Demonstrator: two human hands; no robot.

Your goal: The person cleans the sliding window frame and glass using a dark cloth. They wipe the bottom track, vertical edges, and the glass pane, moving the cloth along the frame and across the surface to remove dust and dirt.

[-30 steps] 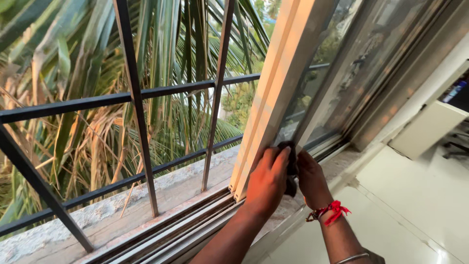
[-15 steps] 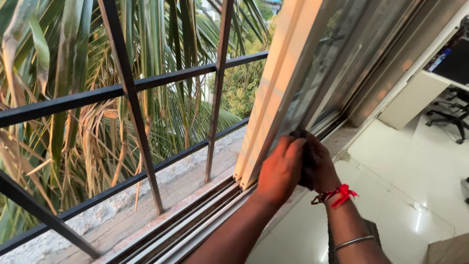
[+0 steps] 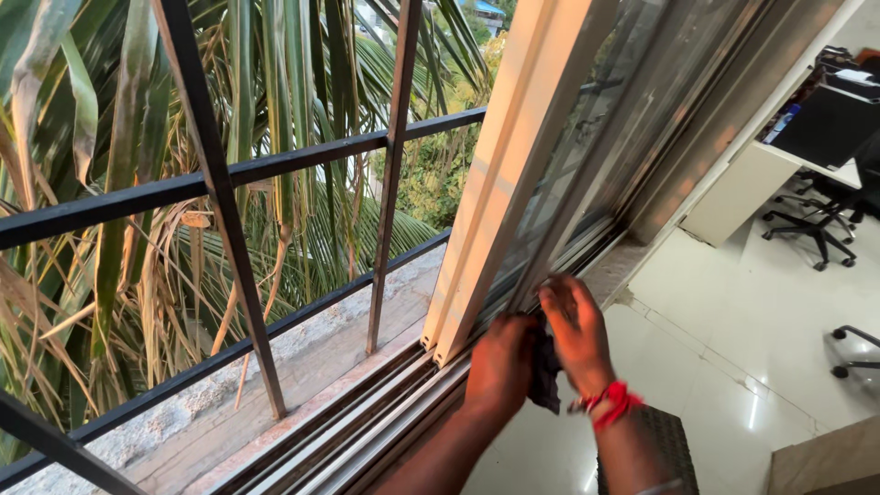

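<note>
Head view only. Both hands sit low at the bottom edge of a cream-framed sliding glass window sash, close together, with a dark crumpled cloth pinched between them. The left hand is curled, knuckles up, pressed against the lower corner of the sash near the sill track; its fingers are closed on the left side of the cloth. The right hand lies on top and to the right, fingers bent over the cloth and touching the sash's bottom rail; a red thread band circles its wrist. The cloth hangs down a little below the hands, just beside the rail, partly hidden.

The grooved metal sill track runs diagonally from the bottom edge toward the hands, beside a grey stone ledge. Black metal window bars cross the open left half, with green and dry palm fronds behind. On the right, a white tiled floor, a white desk and black office chairs toward the upper right corner.
</note>
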